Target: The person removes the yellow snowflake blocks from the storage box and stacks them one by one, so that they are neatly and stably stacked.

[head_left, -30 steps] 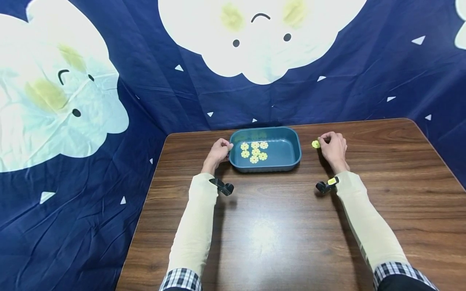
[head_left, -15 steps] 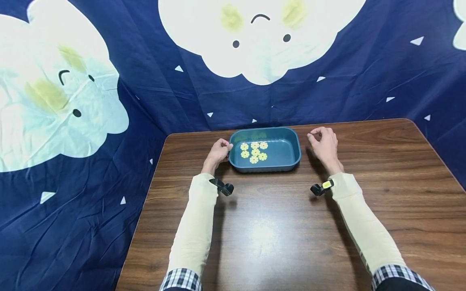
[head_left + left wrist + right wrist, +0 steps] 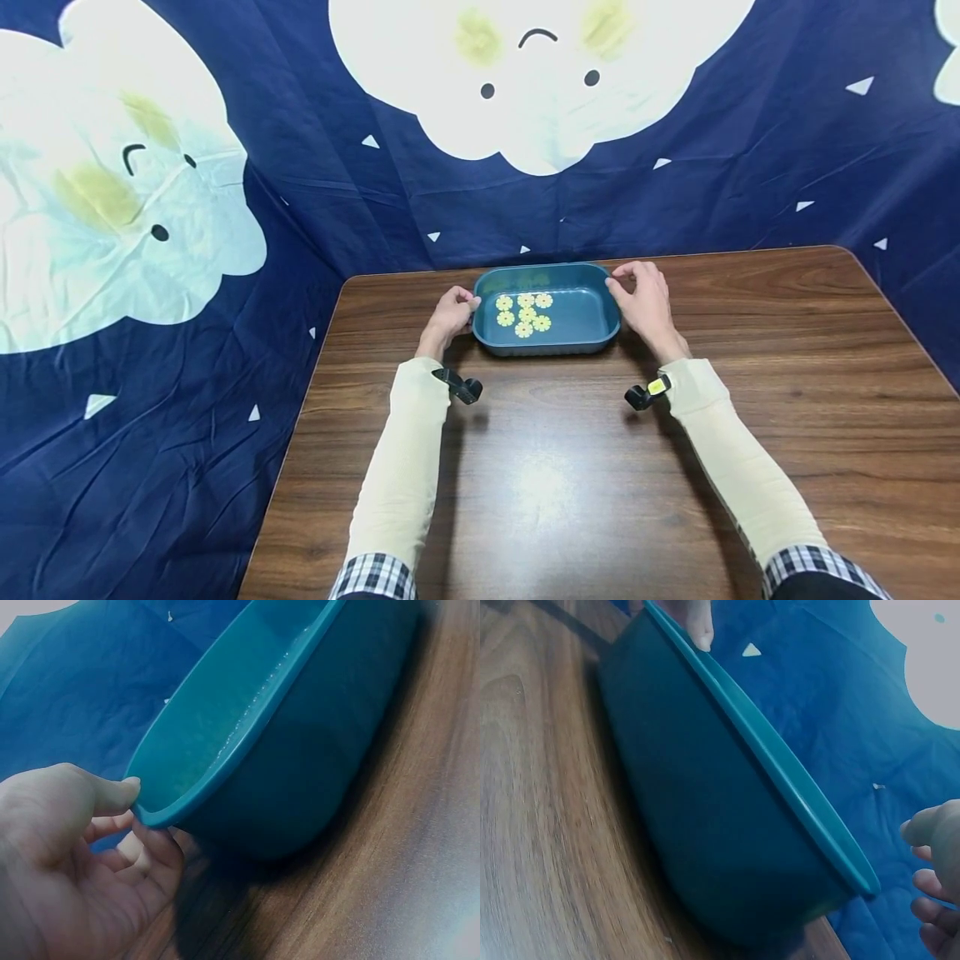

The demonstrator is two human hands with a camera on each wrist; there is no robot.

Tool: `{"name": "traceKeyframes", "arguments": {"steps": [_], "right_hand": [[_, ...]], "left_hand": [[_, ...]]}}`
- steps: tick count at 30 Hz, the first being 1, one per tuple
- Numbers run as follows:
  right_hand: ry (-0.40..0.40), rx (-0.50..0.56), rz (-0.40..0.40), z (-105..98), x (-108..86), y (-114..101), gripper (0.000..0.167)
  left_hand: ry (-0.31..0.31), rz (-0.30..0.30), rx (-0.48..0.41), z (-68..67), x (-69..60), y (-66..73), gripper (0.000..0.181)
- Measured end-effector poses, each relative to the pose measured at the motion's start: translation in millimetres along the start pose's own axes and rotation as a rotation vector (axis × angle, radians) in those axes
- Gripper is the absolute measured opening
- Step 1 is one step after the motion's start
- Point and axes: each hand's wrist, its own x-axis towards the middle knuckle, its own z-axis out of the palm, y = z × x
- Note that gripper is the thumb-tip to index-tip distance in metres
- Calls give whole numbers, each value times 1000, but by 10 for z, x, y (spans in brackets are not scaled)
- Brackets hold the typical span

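A blue-green rectangular plastic basin (image 3: pixel 592 346) stands near the table's back edge. Several small yellow flower-shaped pieces (image 3: pixel 527 314) lie on its floor, towards the left. My left hand (image 3: pixel 447 315) pinches the basin's left rim, thumb on top and fingers beneath, as the left wrist view shows. At the opposite end, my right hand (image 3: pixel 647 304) is beside the right rim. In the right wrist view its fingers (image 3: pixel 928 883) are loosely bent and a little apart from the basin (image 3: pixel 705 787), thumb separated from them. No flower piece shows in that hand.
The brown wooden table (image 3: pixel 540 500) stretches towards me and to the right. Behind it hangs a dark blue cloth (image 3: pixel 750 183) with white clouds. A small black camera sits on each wrist (image 3: pixel 648 392).
My right hand, which held a yellow-green flower piece well right of the basin, has moved left to the right rim. The piece is out of sight. My left hand keeps its hold.
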Motion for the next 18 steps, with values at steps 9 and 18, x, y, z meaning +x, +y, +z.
{"name": "traceKeyframes", "arguments": {"steps": [9, 18], "right_hand": [[-18, 4, -77, 98, -17, -129, 24], [-110, 13, -92, 242, -66, -215, 27]], "left_hand": [[-5, 0, 4, -7, -6, 18, 14], [-7, -10, -5, -1, -9, 18, 14]]}}
